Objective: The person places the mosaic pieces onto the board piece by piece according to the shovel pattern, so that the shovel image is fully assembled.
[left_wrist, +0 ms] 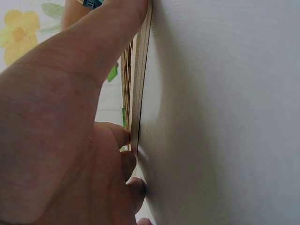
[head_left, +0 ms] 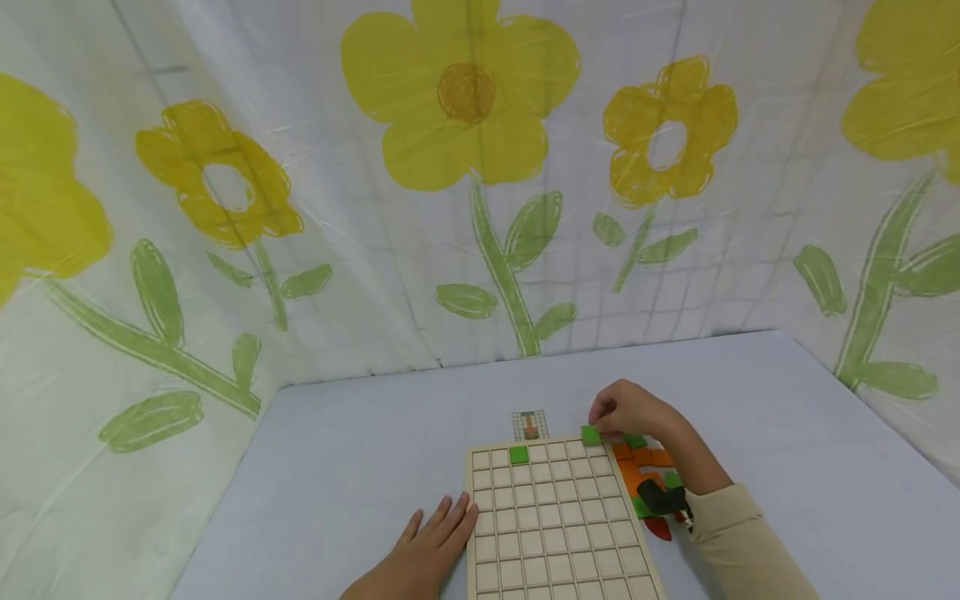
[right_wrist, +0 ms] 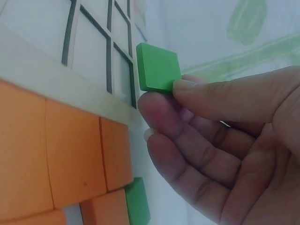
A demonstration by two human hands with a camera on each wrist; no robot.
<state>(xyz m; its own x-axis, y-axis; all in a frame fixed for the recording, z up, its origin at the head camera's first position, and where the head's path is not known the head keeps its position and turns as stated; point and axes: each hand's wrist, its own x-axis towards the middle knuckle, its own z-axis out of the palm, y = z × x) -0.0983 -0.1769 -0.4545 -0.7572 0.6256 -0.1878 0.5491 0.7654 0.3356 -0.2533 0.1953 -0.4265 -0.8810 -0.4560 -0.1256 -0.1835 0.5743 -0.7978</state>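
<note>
My right hand [head_left: 633, 410] pinches a green square tile [right_wrist: 159, 68] between thumb and fingertips. In the head view that tile overlaps the far right corner of a pale wooden grid board [head_left: 551, 521]. Another green square tile [head_left: 519, 454] lies in the board's far row, third cell from the left. My left hand [head_left: 429, 546] rests at the board's left edge with its fingers extended. In the left wrist view, its fingertips [left_wrist: 137, 190] are right at the board's side.
Orange tiles [right_wrist: 75, 150], green pieces and a red piece [head_left: 657, 528] lie in a cluster along the board's right side, partly under the right wrist. A small card with a grid picture [head_left: 530, 425] lies beyond the board's far edge. A flower-printed curtain [head_left: 375, 275] hangs behind the table.
</note>
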